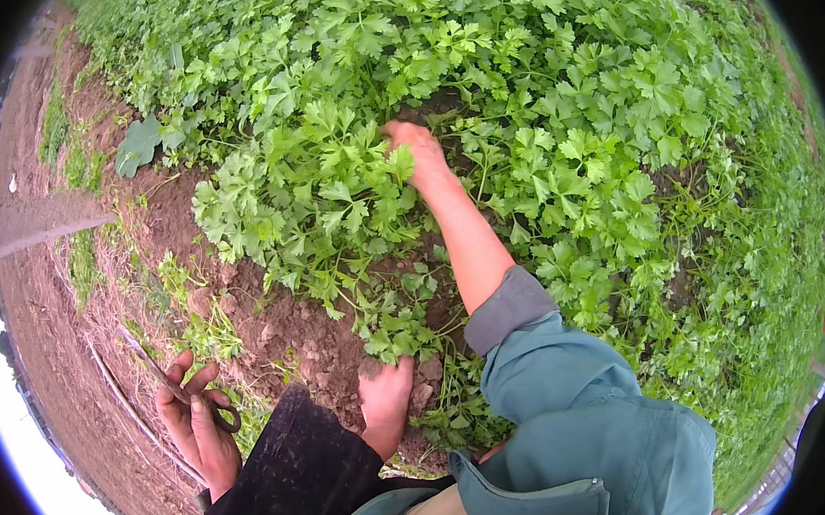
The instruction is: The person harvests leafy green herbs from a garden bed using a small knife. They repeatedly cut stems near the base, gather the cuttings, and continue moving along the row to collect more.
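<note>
My left hand (201,433) is at the lower left, palm up, holding a pair of dark, worn metal scissors (228,417) with the blades pointing up and left. My right hand (416,150) reaches among leafy green plants (316,193) that look like celery or parsley. Its fingers curl down at the foot of a clump, partly behind leaves, so whether they grip stems cannot be seen. Bare brown soil (300,328) lies below the clump.
A bare foot (384,399) stands on the soil beside a small leafy plant, below a black trouser leg (297,465). A grey post or beam (34,227) juts in from the left. Dry stalks (136,414) lie at lower left. Dense greenery spreads across the top and right.
</note>
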`<state>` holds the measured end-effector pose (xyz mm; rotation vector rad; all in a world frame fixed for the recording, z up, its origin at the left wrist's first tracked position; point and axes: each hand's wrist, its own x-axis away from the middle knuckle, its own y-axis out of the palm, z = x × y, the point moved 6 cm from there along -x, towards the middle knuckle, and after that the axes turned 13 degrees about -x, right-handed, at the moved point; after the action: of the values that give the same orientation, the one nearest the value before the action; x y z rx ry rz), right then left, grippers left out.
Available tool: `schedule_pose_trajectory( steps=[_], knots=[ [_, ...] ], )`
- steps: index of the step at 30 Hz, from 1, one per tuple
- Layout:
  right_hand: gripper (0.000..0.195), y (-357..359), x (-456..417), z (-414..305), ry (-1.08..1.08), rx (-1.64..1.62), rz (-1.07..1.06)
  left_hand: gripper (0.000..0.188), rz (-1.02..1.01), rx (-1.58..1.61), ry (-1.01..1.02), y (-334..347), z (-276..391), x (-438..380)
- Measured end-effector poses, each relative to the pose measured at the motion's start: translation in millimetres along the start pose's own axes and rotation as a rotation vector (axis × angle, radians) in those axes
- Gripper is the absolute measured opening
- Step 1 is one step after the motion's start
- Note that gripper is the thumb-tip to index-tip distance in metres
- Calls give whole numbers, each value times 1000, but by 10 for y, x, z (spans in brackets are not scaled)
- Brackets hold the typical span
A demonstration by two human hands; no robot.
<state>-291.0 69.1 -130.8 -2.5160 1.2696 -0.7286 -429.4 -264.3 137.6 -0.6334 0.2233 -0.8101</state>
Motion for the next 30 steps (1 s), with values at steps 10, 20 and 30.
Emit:
schedule_pose_trajectory(
  steps=[10,20,30],
  knots=[
    [31,464,607,-311,-46,-379,47,39,-1,-32,-37,-19,-65,15],
    [18,421,-252,-78,-72,281,119,36,-6,-5,-29,-41,-43,30],
    [12,66,277,-58,-642,-473,578,38,12,0,-55,-62,-82,40]
  ],
)
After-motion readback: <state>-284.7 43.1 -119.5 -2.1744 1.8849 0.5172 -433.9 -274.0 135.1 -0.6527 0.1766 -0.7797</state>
